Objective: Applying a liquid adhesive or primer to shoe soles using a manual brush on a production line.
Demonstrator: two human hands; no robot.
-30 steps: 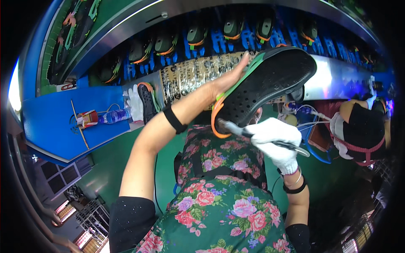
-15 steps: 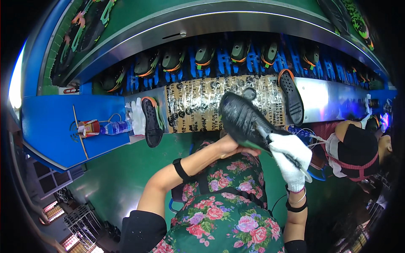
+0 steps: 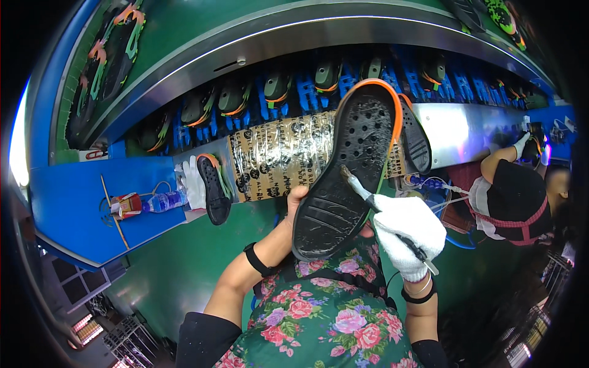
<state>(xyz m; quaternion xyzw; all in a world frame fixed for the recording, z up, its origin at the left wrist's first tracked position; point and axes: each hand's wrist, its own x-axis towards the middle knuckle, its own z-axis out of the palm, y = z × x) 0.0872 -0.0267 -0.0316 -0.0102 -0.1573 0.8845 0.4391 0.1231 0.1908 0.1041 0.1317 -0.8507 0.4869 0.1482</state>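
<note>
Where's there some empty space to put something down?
Blue table: far left, up to the thin stick. Taped cardboard: between left resting sole and held sole. Metal strip: right of right resting sole. Crowded: from the stick rightward, where red cup, bottle, white glove and left resting sole bunch together.

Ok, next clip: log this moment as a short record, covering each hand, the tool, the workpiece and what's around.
left hand: bare, gripping the workpiece near its lower end
right hand: white-gloved, closed around the brush
tool: brush, tip at the workpiece's middle; contact looks likely
workpiece: black shoe sole, orange-edged, holed upper end
nearby left: white glove, second sole, clear bottle
nearby right: third sole, co-worker
</note>
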